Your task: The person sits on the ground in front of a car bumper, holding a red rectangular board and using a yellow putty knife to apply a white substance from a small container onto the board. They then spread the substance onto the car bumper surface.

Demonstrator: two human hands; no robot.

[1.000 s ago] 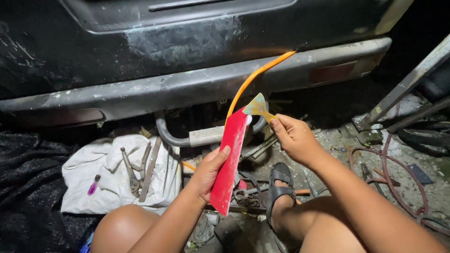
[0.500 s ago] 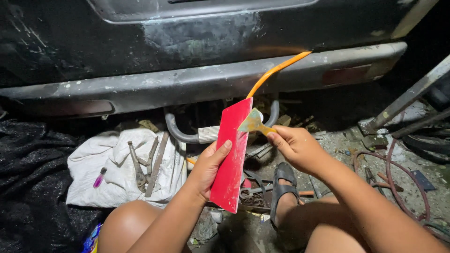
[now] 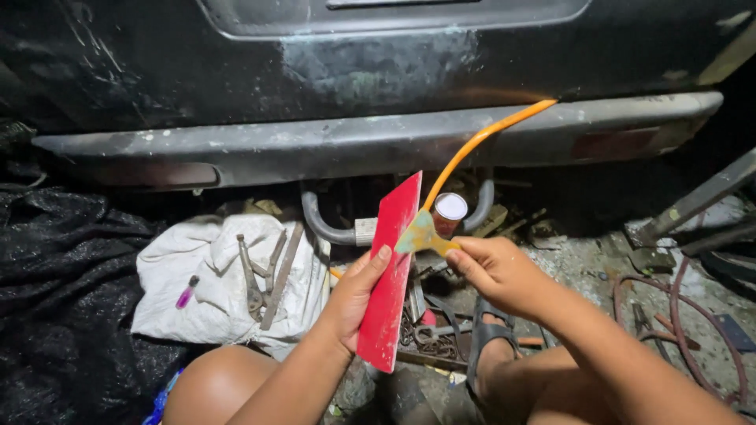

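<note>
Putty knife (image 3: 421, 234), pinched in right hand (image 3: 498, 271), has dropped lower against red board (image 3: 390, 275) clasped by left hand (image 3: 354, 295); small can (image 3: 450, 212) now visible behind.

Harsh head-on light (centre bright), dark corners, sharp focus.

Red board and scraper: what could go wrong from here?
1. The red board is pinched only at its edge by the left hand, so it may tilt or slip.
2. Putty from the scraper in the right hand could drip onto the tools below.
</note>
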